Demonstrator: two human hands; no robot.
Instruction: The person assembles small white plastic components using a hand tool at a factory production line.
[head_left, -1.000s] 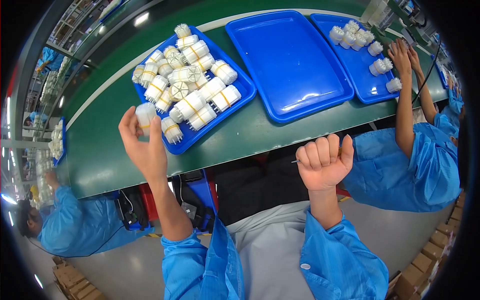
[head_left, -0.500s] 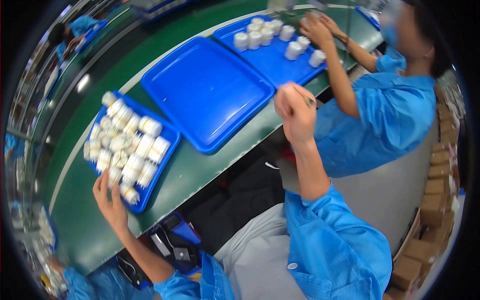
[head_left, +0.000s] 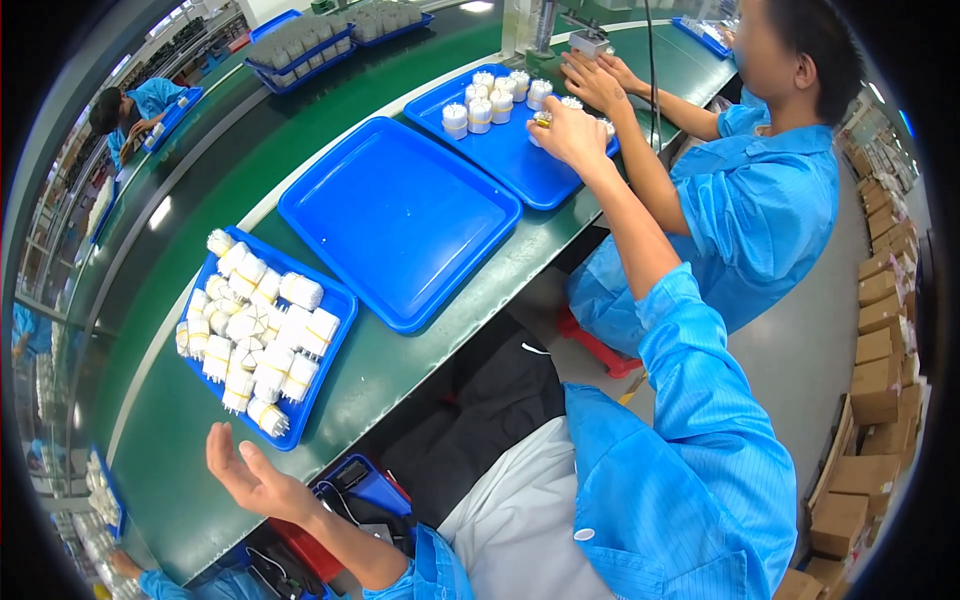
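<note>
My left hand [head_left: 255, 475] hangs over the green bench's near edge, palm up with fingers spread and holding nothing. Just beyond it lies a blue tray [head_left: 343, 345] heaped with white cylindrical bundles [head_left: 250, 325], several with yellowish bands and pronged ends. My right hand [head_left: 572, 135] reaches over another blue tray [head_left: 540, 182] at the far right, its fingers curled downward. A small yellowish thing [head_left: 543, 121] shows at those fingertips, beside a white piece; the hand hides what it grips. Upright white cylinders [head_left: 490, 103] stand in that tray.
Between these trays sits a blue tray [head_left: 400, 225] with only small specks in it. A co-worker's hands [head_left: 597, 85] are close beyond my right hand, by a bench fixture [head_left: 588, 42]. Loaded trays [head_left: 300, 52] stand at the back; cardboard boxes [head_left: 875, 390] line the right.
My right hand has moved forward and left from the bench edge to the right tray. My left hand has drawn back from the heaped bundles and turned palm up.
</note>
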